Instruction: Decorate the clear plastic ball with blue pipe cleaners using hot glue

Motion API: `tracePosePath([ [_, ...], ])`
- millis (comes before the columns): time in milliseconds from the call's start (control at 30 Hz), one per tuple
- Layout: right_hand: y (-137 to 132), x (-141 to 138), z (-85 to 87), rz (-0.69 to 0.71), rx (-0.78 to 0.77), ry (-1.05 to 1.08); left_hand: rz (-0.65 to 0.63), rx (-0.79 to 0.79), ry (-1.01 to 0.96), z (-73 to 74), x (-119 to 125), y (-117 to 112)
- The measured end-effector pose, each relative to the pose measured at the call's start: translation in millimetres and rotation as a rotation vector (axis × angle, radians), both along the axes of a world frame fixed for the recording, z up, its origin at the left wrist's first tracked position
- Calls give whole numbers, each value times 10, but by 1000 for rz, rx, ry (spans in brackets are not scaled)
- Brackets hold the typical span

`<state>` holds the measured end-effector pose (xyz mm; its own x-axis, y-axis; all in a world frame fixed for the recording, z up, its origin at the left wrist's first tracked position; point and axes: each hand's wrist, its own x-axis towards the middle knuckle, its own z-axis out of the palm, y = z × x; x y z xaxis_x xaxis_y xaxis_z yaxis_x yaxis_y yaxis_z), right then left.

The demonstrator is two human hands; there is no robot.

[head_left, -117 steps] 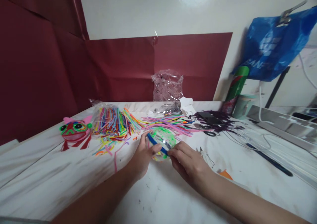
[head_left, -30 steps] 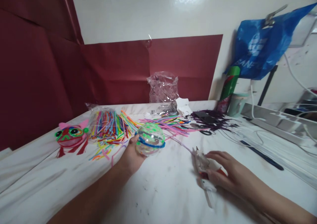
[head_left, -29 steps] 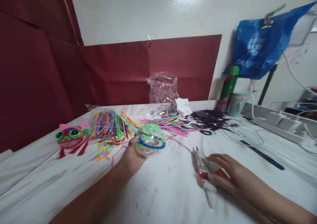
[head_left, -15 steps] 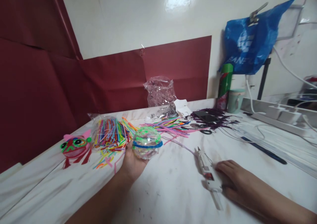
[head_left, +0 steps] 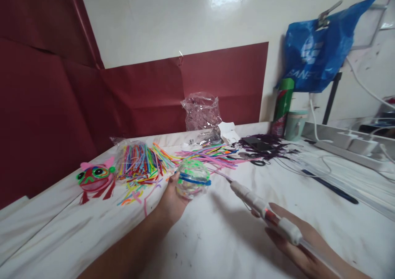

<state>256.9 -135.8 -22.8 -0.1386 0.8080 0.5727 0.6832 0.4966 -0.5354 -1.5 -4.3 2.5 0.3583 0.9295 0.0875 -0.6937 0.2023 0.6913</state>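
My left hand (head_left: 174, 198) grips a clear round ball (head_left: 193, 188) from its left and lower side. A blue pipe cleaner (head_left: 197, 180) rings the ball's middle, and green pieces cover its upper part. In my right hand (head_left: 293, 229) is a white hot glue gun (head_left: 256, 203), lifted off the table and a little blurred. Its nozzle points up and left toward the ball, apart from it. A clear glue stick (head_left: 317, 254) sticks out of the gun's back end.
A decorated pink and red face figure (head_left: 96, 178) stands at the left. Bagged pipe cleaners (head_left: 135, 159) and loose ones (head_left: 212, 153) lie behind the ball. Farther right are a phone (head_left: 257, 144), scissors (head_left: 257, 162), a green cup (head_left: 295, 126), a spray can (head_left: 283, 106) and a power strip (head_left: 354, 151).
My right hand has closed on the glue gun and raised it from the table, tilting its nozzle toward the ball. The left hand has shifted slightly right with the ball, which is now tilted.
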Motion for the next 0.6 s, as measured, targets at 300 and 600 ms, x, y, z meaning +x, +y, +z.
tracePosePath([
  [300, -37, -429, 320, 146, 4, -8, 22, 78, 84, 22, 37, -37],
  [600, -17, -551, 385, 154, 49, 11, 68, 88, 180, 31, 56, -78],
])
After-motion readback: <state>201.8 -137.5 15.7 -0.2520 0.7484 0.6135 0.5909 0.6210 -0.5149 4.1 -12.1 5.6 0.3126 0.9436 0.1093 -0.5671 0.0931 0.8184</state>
